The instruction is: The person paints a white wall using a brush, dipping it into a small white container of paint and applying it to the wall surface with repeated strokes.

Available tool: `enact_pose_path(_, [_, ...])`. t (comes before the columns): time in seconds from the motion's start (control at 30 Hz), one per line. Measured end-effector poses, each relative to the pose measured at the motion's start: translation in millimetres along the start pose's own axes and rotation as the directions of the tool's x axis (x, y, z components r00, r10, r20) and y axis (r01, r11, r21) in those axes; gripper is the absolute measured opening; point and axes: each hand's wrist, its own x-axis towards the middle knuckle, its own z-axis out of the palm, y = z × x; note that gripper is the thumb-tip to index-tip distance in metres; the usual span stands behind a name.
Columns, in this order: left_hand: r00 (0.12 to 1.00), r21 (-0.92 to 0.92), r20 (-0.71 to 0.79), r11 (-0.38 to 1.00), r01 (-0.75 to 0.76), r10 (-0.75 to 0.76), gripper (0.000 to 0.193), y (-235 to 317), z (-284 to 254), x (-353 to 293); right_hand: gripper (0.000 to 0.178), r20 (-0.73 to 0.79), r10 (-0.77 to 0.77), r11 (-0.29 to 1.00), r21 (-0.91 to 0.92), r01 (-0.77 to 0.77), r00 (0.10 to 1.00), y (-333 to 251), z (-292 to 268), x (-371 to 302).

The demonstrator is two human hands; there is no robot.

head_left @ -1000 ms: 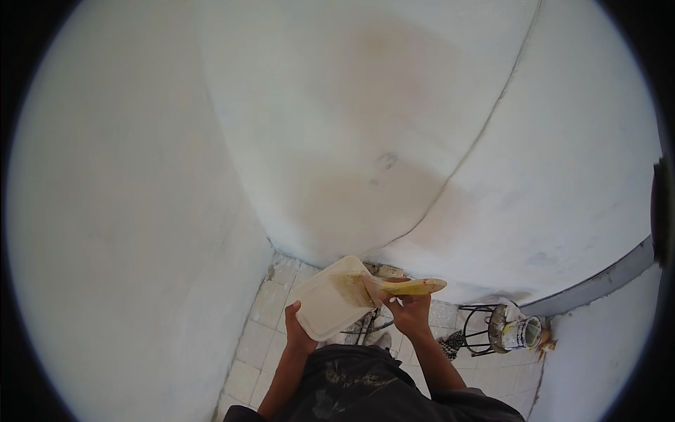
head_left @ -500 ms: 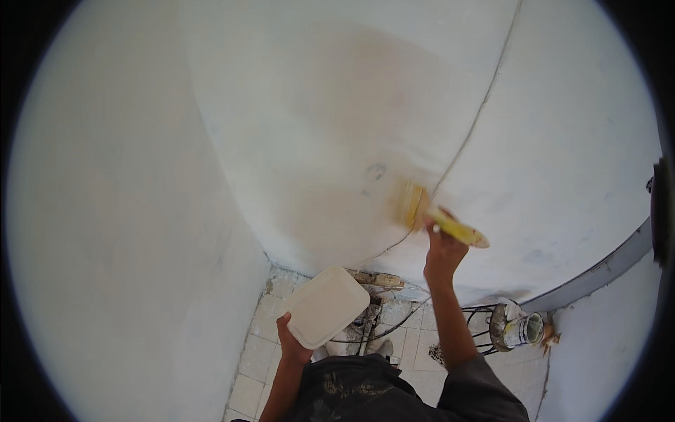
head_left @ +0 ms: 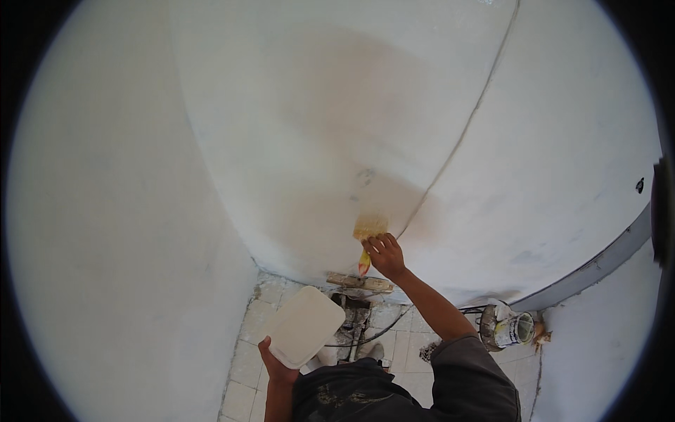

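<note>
My right hand (head_left: 385,253) grips a wide paintbrush (head_left: 370,226) with pale bristles and a yellow handle with a reddish end. Its bristles point up at the white wall (head_left: 295,141) and appear to touch it, left of the dark line running down the wall. At the lower left my left hand (head_left: 275,364) holds a shallow, off-white rectangular plastic container (head_left: 308,325) by its near left corner, thumb at the edge. What lies inside the container is hard to make out. Below the wall mark, the brush casts a soft shadow.
A wooden strip (head_left: 358,283) lies at the wall's foot, beside a broken-up floor patch with pipes and a black cable (head_left: 383,333). At right a paint-smeared bucket (head_left: 515,329) rests on a stool (head_left: 490,330). White tiles (head_left: 242,373) cover the floor.
My right hand has moved left and slightly down with the paintbrush, whose handle has swung from pointing right to pointing down. The container has shifted a little left and down in the view.
</note>
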Motion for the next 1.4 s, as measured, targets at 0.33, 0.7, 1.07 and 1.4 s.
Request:
enact_pose_path(0.33, [0.999,0.003,-0.041,0.999,-0.033,0.033,0.067,8.6,-13.6,-2.0,0.024,-0.548,0.085,0.989,-0.057,-0.139,0.832,49.5,-166.3,144.9])
enact_pose_path(0.7, [1.000,-0.008,0.006,1.000,0.008,-0.008,0.068,1.8,-8.9,5.9,0.034,0.112,0.043,0.992,-0.124,-0.029,0.993,11.4,-5.1,-37.1])
enact_pose_path(1.07, [0.999,0.021,-0.016,0.999,0.031,-0.031,0.067,-1.1,-8.0,1.7,0.035,-0.554,-0.113,0.950,-0.304,-0.074,0.825,64.9,-210.4,145.2])
enact_pose_path(1.4, [0.999,0.018,0.039,0.999,0.028,-0.028,0.069,-6.1,-1.1,10.4,0.037,0.047,0.151,0.980,-0.140,-0.144,0.987,15.8,-31.5,-45.9])
